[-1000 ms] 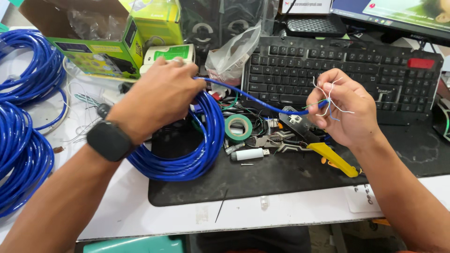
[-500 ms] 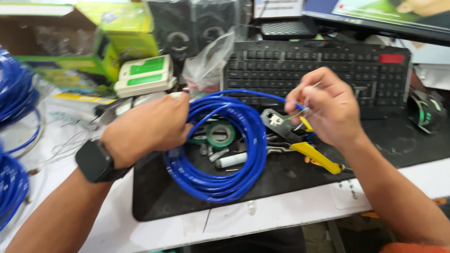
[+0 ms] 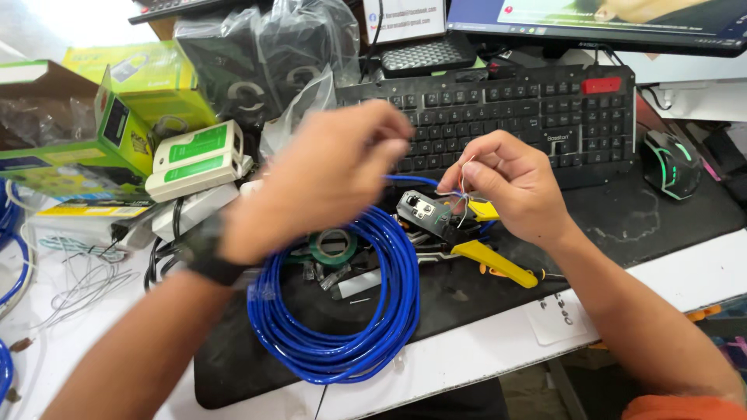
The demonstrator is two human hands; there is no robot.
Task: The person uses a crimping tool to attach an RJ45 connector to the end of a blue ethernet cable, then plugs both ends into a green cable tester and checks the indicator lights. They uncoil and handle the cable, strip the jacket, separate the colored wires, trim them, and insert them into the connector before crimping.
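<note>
A coil of blue network cable point(image 3: 342, 311) lies on the black desk mat point(image 3: 622, 225). One end of it rises to my right hand point(image 3: 510, 187), which pinches the stripped end with thin coloured wires fanned out above the fingers. My left hand point(image 3: 331, 175), blurred and wearing a black wrist watch, hovers over the coil with its fingertips close to the same cable end; its grip is unclear. A yellow-handled crimping tool point(image 3: 467, 233) lies on the mat just under my right hand.
A black keyboard point(image 3: 529, 117) sits behind the hands, a mouse point(image 3: 669, 163) to its right. A green tape roll point(image 3: 333, 247) lies inside the coil. A white-green cable tester point(image 3: 194, 159), green boxes point(image 3: 117, 124) and plastic bags stand at the left. More blue cable point(image 3: 8, 233) at the far left edge.
My left hand has let the coil lie on the mat and moved right toward the cable end. My right hand has stayed over the crimping tool, holding the stripped end.
</note>
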